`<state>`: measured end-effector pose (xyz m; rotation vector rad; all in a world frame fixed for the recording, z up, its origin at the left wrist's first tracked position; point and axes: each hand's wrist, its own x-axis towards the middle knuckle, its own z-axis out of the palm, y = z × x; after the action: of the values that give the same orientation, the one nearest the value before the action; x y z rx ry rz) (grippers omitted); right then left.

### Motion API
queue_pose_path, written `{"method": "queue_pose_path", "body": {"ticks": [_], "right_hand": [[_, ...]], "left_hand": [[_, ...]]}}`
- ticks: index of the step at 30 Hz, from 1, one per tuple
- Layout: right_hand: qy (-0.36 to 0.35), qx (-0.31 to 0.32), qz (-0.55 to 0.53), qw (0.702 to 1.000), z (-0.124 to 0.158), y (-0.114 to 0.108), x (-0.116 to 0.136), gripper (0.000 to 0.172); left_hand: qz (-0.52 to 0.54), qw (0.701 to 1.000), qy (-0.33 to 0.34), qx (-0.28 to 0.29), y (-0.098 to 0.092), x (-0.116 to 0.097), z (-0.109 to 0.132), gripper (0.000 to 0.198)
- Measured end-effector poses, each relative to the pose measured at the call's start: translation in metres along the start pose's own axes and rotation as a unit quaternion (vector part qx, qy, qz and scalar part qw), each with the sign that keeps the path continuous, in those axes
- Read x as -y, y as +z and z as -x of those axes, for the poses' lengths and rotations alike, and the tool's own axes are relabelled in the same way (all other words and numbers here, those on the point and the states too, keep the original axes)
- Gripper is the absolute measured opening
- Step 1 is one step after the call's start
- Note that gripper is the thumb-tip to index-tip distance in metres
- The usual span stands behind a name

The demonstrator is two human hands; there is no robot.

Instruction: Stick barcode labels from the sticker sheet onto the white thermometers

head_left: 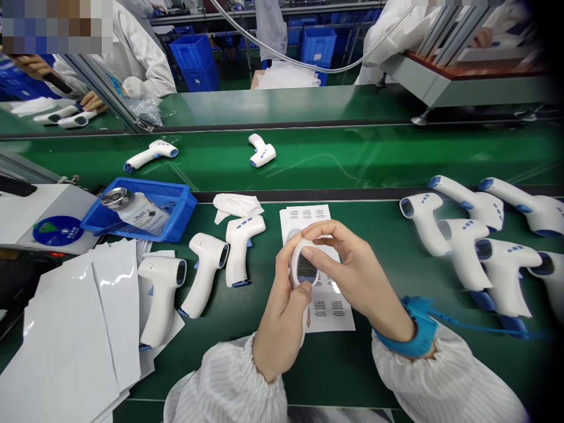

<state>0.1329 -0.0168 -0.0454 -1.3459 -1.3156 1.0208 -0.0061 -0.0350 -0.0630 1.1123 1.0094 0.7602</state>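
My left hand (pixel 282 314) grips a white infrared thermometer (pixel 304 267) upright, with its dark display facing me. My right hand (pixel 352 264) pinches the thermometer's top with its fingertips. The handle is mostly hidden behind my left hand. Beneath both hands lies a printed paper sheet (pixel 328 311). Three white thermometers (pixel 202 273) lie on the green bench to the left, and several more (pixel 462 252) lie to the right. A blue wrist strap (pixel 418 326) circles my right wrist, with its blue cord running right.
A blue tray (pixel 176 202) holds a metal roll and a printed packet. A stack of white sheets or pouches (pixel 74 335) lies at the left. Two thermometers lie on the green conveyor belt (pixel 335 155). A co-worker's hand (pixel 93 101) is beyond it, with blue crates behind.
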Motion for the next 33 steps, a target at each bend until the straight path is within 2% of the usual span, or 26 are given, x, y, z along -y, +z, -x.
{"method": "queue_pose_path", "body": {"ticks": [2, 5, 7, 9, 12, 14, 17, 20, 22, 24, 25, 26, 28, 30, 33], "right_hand": [[0.039, 0.035, -0.009, 0.999, 0.0, 0.003, 0.001, 0.019], [0.092, 0.105, -0.03, 0.99, 0.0, 0.003, 0.003, 0.039], [0.095, 0.136, -0.048, 0.985, 0.0, 0.0, 0.004, 0.041], [0.089, 0.158, -0.066, 0.981, 0.0, -0.002, 0.004, 0.041], [0.077, 0.182, -0.088, 0.976, 0.0, -0.004, 0.005, 0.041], [0.061, 0.191, -0.096, 0.975, 0.002, -0.003, 0.005, 0.04], [0.035, 0.158, -0.106, 0.981, 0.004, -0.004, 0.005, 0.031], [0.027, 0.057, -0.049, 0.997, -0.011, -0.007, -0.001, 0.023], [0.013, 0.006, 0.063, 0.998, -0.04, -0.008, -0.01, 0.026], [-0.017, 0.006, 0.235, 0.972, -0.087, -0.003, -0.019, 0.031], [-0.038, 0.024, 0.346, 0.937, -0.115, 0.003, -0.023, 0.033], [-0.06, 0.061, 0.467, 0.88, -0.143, 0.011, -0.025, 0.035], [-0.097, 0.099, 0.529, 0.837, -0.199, 0.037, -0.028, 0.038], [-0.134, 0.137, 0.56, 0.806, -0.246, 0.07, -0.028, 0.045], [-0.168, 0.184, 0.597, 0.763, -0.294, 0.121, -0.032, 0.044]], "left_hand": [[0.0, 1.0, 0.001, -0.008, -0.001, -0.003, 0.0, 0.051], [0.025, 1.0, -0.006, 0.014, -0.005, -0.006, 0.002, 0.058], [0.048, 0.998, 0.003, 0.035, -0.007, -0.006, 0.002, 0.064], [0.09, 0.995, 0.02, 0.04, -0.008, -0.004, 0.001, 0.059], [0.136, 0.99, 0.023, -0.012, -0.005, 0.0, -0.002, 0.042], [0.121, 0.991, 0.006, -0.055, -0.004, -0.001, -0.006, 0.037], [0.093, 0.992, -0.006, -0.083, -0.005, -0.005, -0.009, 0.035], [0.109, 0.991, 0.004, -0.081, -0.011, -0.012, -0.009, 0.038], [0.133, 0.988, 0.008, -0.073, -0.017, -0.017, -0.008, 0.04], [0.163, 0.984, 0.002, -0.066, -0.024, -0.023, -0.006, 0.04], [0.183, 0.981, -0.002, -0.064, -0.029, -0.026, -0.006, 0.04], [0.207, 0.976, -0.005, -0.066, -0.034, -0.029, -0.006, 0.04], [0.259, 0.963, -0.002, -0.079, -0.045, -0.035, -0.006, 0.043], [0.301, 0.947, 0.008, -0.11, -0.058, -0.041, -0.006, 0.045], [0.326, 0.93, 0.021, -0.17, -0.076, -0.048, -0.006, 0.048]]}}
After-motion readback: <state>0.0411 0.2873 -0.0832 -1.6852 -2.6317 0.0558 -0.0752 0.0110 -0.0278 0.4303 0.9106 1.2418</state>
